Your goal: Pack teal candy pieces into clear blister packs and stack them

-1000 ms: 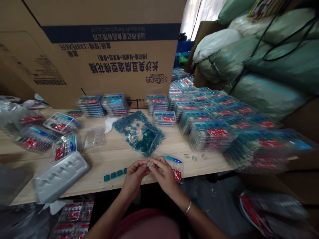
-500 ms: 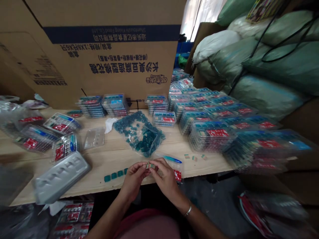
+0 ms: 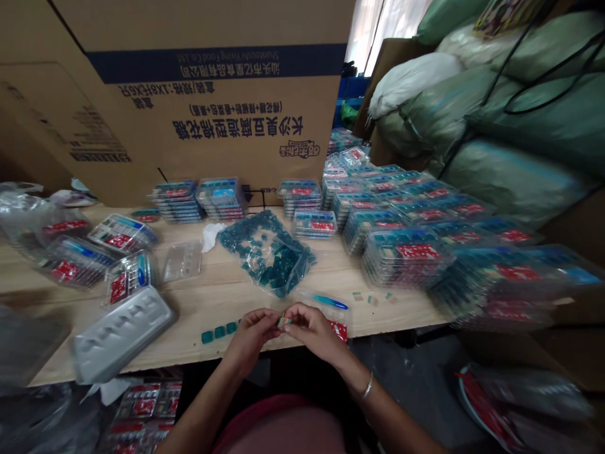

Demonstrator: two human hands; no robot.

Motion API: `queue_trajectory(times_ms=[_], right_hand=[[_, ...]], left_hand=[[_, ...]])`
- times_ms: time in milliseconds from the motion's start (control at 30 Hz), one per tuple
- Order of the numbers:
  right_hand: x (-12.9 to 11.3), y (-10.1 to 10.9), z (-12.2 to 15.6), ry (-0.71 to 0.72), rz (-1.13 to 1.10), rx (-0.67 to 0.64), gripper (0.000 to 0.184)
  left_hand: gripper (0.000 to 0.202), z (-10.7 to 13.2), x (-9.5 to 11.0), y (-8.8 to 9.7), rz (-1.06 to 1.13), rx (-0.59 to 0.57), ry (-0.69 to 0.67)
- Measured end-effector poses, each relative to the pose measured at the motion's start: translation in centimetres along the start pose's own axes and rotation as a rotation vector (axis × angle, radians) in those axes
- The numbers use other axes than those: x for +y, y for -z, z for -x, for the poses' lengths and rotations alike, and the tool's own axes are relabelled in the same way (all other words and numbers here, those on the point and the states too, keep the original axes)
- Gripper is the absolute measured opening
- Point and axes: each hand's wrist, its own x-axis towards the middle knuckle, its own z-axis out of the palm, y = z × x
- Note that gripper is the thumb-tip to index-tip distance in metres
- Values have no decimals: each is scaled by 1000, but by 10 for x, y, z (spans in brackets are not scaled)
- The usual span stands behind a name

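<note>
Over the table's front edge, my left hand (image 3: 255,331) and my right hand (image 3: 314,334) meet, fingertips pinched on one small striped green-and-pink piece (image 3: 285,321). Fingers cover part of it. Just left of my left hand, several teal squares (image 3: 220,331) lie in a row on the wood, the row's right end hidden by that hand. Behind and beside my right hand is a clear tray with a blue pointed stick (image 3: 331,302) and a red packet (image 3: 339,330), partly hidden. Similar striped pieces (image 3: 372,300) lie to the right.
An open plastic bag of teal squares (image 3: 278,268) lies mid-table. Filled clear packs (image 3: 401,252) stand stacked along the right. At left are a grey-white tray stack (image 3: 120,334), loose packs (image 3: 123,236) and a clear lid (image 3: 183,260). A large carton (image 3: 227,120) stands behind.
The striped piece has tilted between my fingertips, from lying level to slanting. Both hands keep hold of it, and the view has shifted slightly.
</note>
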Motion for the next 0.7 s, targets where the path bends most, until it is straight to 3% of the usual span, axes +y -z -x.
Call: queue_trajectory(times_ms=[233,533,700], right_hand=[[2,-5,-2,-30,-229,95,18],[-1,-9,0,16,-197,148,16],[0,-10,1,40,-171,107,13]], left_hand=[[36,4,-5,-1,138,14,-3],[28,4,-18,-9,190,12,-171],[32,3,-14,-2,216,-13,-42]])
